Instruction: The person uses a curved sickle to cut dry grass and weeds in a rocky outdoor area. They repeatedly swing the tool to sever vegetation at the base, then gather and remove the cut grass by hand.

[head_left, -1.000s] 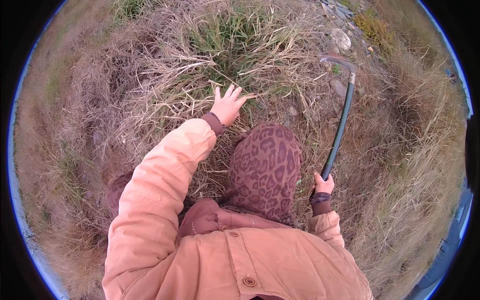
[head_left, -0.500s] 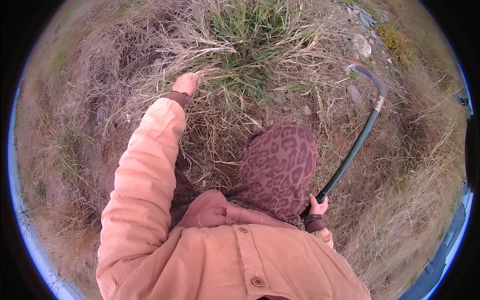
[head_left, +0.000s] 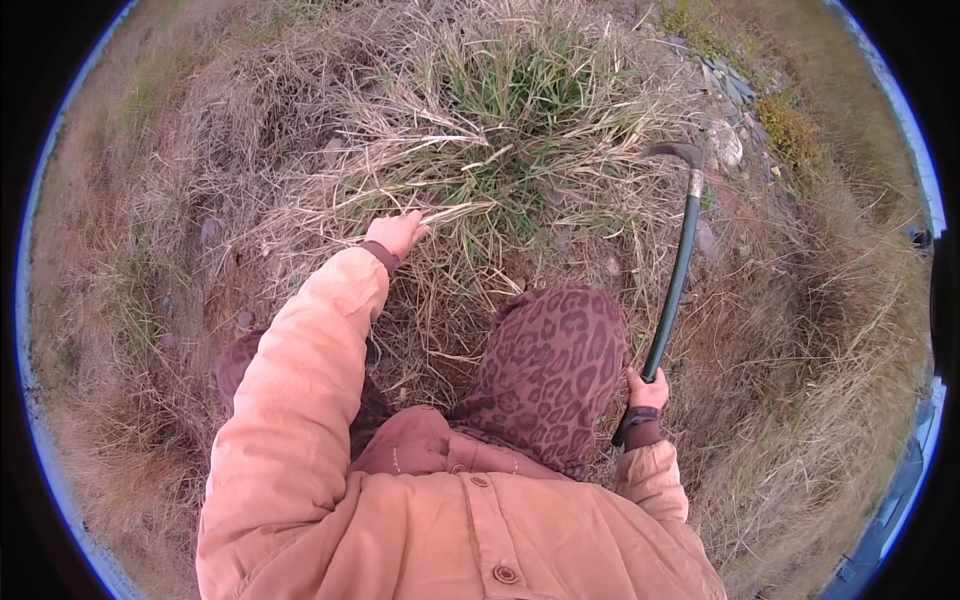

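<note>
A large grass clump [head_left: 520,90], green in the middle and dry straw-coloured around its edges, grows in front of me. My left hand [head_left: 397,234] is closed at its near left edge, with pale grass blades [head_left: 455,213] running from the fingers toward the clump. Wrapped round the lower part of a long dark green handle, my right hand [head_left: 648,388] holds a sickle [head_left: 672,275]. The curved metal blade [head_left: 675,152] is over the clump's right side, pointing left. Whether it touches any stalks I cannot tell.
My bent knee [head_left: 555,360] in patterned trousers lies between my hands. Pale stones [head_left: 722,143] line the ground at the upper right, beside a yellowish bush [head_left: 790,125]. Dry grass [head_left: 830,430] covers the slope on both sides.
The sickle has swung left, its blade now over the clump's right side. My right hand has moved slightly up; my left hand appears lower and a little right, still closed on grass.
</note>
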`<action>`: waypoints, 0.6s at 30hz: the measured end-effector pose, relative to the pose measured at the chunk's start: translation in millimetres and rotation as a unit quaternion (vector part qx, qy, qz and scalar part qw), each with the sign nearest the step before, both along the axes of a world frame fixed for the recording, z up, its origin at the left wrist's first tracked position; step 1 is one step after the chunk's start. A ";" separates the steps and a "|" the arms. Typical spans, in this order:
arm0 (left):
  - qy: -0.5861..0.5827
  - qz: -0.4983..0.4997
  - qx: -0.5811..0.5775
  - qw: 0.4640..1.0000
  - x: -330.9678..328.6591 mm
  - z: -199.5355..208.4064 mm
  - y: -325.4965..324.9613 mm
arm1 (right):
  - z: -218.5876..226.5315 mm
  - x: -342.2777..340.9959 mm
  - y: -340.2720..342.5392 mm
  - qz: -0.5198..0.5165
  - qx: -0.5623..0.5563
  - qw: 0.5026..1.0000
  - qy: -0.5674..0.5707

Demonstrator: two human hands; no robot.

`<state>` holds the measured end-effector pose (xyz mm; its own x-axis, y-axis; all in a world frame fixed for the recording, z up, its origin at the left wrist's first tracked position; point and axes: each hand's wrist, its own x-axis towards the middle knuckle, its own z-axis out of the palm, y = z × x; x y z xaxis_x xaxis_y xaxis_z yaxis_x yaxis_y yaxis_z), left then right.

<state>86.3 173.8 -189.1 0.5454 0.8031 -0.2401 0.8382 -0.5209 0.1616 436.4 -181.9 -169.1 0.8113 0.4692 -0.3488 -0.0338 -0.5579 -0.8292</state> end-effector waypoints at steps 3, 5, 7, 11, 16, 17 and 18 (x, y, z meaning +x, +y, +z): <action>-0.010 -0.035 0.036 0.999 6.1 1.0 -1.6 | -12.9 31.9 46.3 -0.021 -0.032 0.999 -0.031; -0.003 -0.038 0.058 0.998 8.9 2.9 -3.1 | -14.8 48.2 74.5 -0.020 -0.051 0.997 -0.052; 0.010 -0.056 0.099 0.993 10.6 5.8 -6.3 | -11.4 59.2 95.4 -0.003 -0.029 0.999 -0.037; -0.017 -0.081 0.159 0.984 16.3 11.9 -11.0 | -1.4 50.9 92.3 -0.006 -0.020 0.999 -0.034; -0.054 -0.092 0.236 0.966 31.0 12.5 -11.0 | 4.6 -11.1 -7.1 -0.050 0.047 0.993 0.094; -0.063 -0.094 0.249 0.962 34.0 12.3 -10.8 | 8.2 -25.4 -33.6 -0.041 0.051 0.992 0.105; -0.074 -0.098 0.261 0.957 36.8 11.7 -11.5 | 12.0 -40.3 -59.2 -0.044 0.029 0.990 0.127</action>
